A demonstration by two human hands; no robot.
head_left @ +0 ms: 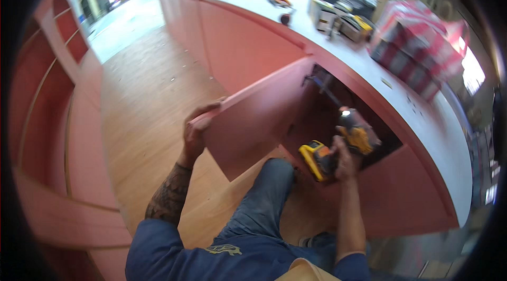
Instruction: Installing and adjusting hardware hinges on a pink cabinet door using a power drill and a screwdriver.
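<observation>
Head view: I've got the left hand (197, 131) curled round the pink cabinet door (259, 115) mid-frame, right hand (344, 160) wrapped on the cordless drill (361, 134) right of centre. I'd brace the door, keep the bit (328, 92) square to what looks like a hinge (307, 79).

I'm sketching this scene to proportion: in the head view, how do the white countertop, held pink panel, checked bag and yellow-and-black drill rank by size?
Largest to smallest:
1. White countertop
2. Pink panel and checked bag: they look too alike to rank
3. Yellow-and-black drill, somewhat blurred
</observation>
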